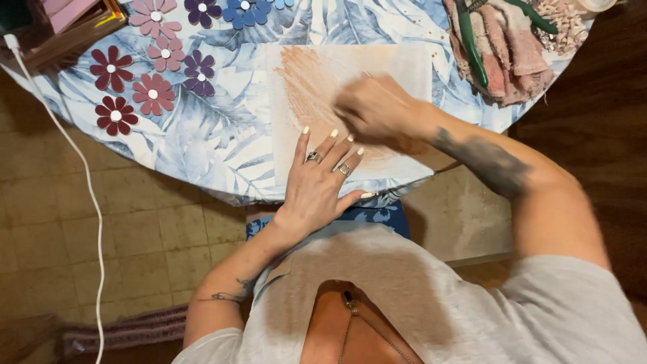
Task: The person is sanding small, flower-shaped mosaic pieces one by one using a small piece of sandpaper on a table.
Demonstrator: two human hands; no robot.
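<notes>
A flat board (350, 74) lies on the tabletop (216, 135), near its front edge. Both hands rest on the board: the left hand (320, 185) at its near edge, the right hand (374, 108) behind it, toward the middle. Left of the board lie paper flowers (151, 67). Right of the board, at the far edge, pliers (472, 44) lie on a folded cloth (515, 57).

The blurred right hand (377, 108) hides whatever it grips.
</notes>
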